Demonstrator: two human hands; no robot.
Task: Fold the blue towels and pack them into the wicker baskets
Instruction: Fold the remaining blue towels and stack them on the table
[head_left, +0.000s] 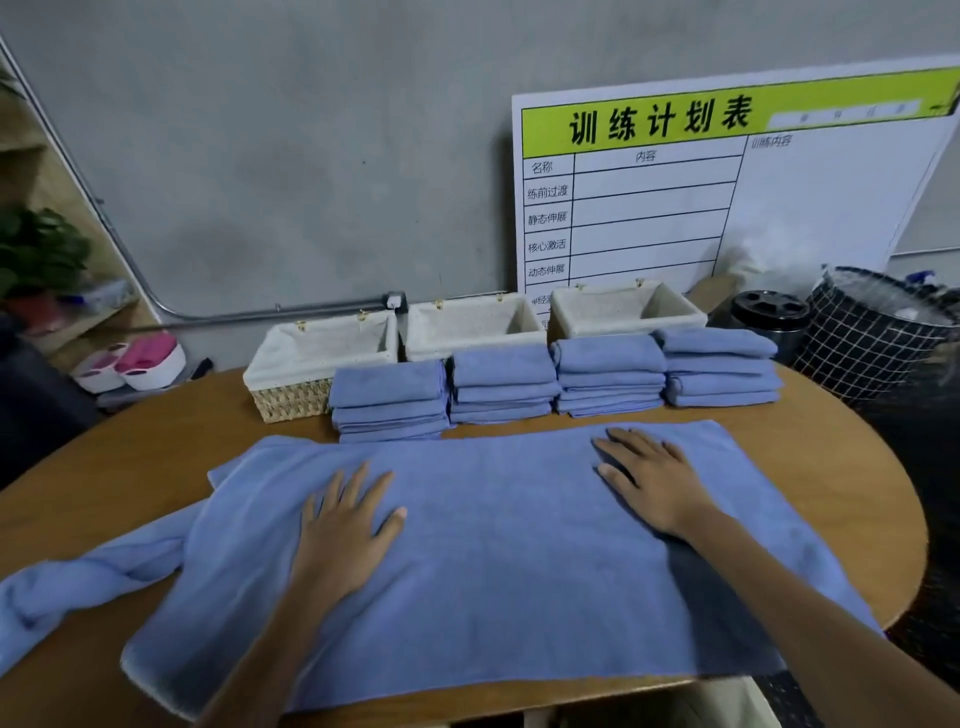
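Spread towel (498, 561): long axis left-right across bench (156, 452).
Left hand (343, 525): fingers flat, pressing, gripping nothing.
Right hand (654, 483): likewise, nearer right end.

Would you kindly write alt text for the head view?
Both hands, left and right, press flat on a spread blue towel on a wooden table. Behind it stand four stacks of folded towels and three lined wicker baskets.

Dim, even indoor light, no glare. Soft shadow just under the right hand (649, 483) and along its forearm on the blue towel (498, 561). Wide-angle bending toward the edges; blurred and smeared far beyond both hands.
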